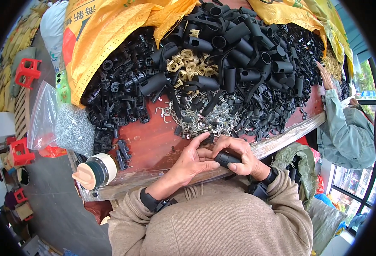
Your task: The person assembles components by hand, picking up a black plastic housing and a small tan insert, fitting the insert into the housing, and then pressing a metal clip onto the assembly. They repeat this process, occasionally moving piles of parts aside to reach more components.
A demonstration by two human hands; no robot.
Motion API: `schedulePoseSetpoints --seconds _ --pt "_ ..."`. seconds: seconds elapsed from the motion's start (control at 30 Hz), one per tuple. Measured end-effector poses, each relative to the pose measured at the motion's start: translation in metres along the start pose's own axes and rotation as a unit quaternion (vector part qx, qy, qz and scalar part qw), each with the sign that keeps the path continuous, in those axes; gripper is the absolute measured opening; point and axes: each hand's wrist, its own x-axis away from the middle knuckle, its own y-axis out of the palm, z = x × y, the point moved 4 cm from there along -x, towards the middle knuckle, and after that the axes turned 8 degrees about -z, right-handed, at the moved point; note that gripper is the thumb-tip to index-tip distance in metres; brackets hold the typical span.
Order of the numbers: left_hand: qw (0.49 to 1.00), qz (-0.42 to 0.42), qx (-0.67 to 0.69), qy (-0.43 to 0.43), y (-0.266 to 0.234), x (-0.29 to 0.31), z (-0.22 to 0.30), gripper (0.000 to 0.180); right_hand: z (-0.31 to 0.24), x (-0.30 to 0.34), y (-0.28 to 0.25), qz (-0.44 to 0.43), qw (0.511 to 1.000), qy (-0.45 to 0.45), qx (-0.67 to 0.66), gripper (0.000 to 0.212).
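Note:
Over the near edge of the table, my right hand point(244, 157) grips a short black plastic tube point(227, 159), fingers curled over it and thumb against its near side. My left hand point(192, 160) pinches the tube's left end between thumb and bent fingers, with the index finger stretched out apart. Just beyond my hands is a pile of small bent metal hooks point(207, 117). Behind them lie beige plastic rings point(188, 62) and a heap of larger black tubes point(239, 38). Small black clips point(269, 106) spread to the right.
Black fittings point(124, 85) cover the table's left side, by a yellow sack point(104, 38). A lidded jar point(100, 170) and a clear bag of small metal pieces point(73, 128) are at the left edge. A co-worker's hand point(325, 77) reaches in at right. Red stools point(21, 151) stand left.

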Motion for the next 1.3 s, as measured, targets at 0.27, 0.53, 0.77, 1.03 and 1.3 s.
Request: schedulePoseSetpoints --seconds 0.27,0.53,0.77,1.03,1.3 --pt "0.978 0.076 -0.163 0.109 -0.024 0.015 0.039 0.048 -0.056 0.089 -0.076 0.071 0.990 0.122 0.025 0.057" --pt "0.757 0.256 -0.576 0.169 -0.028 0.028 0.085 0.044 -0.061 0.224 -0.080 0.095 0.823 0.448 0.336 0.035" --pt "0.473 0.405 -0.753 0.212 -0.038 0.047 0.101 0.048 -0.065 0.158 -0.073 0.063 0.862 0.370 0.340 0.030" --pt "0.507 0.377 -0.763 0.133 -0.055 0.044 0.094 0.030 -0.037 0.036 -0.026 -0.022 0.896 0.116 0.428 0.015" --pt "0.594 0.351 -0.705 0.163 -0.041 0.052 0.093 0.017 0.003 0.004 -0.018 0.038 0.858 0.061 0.509 0.010"
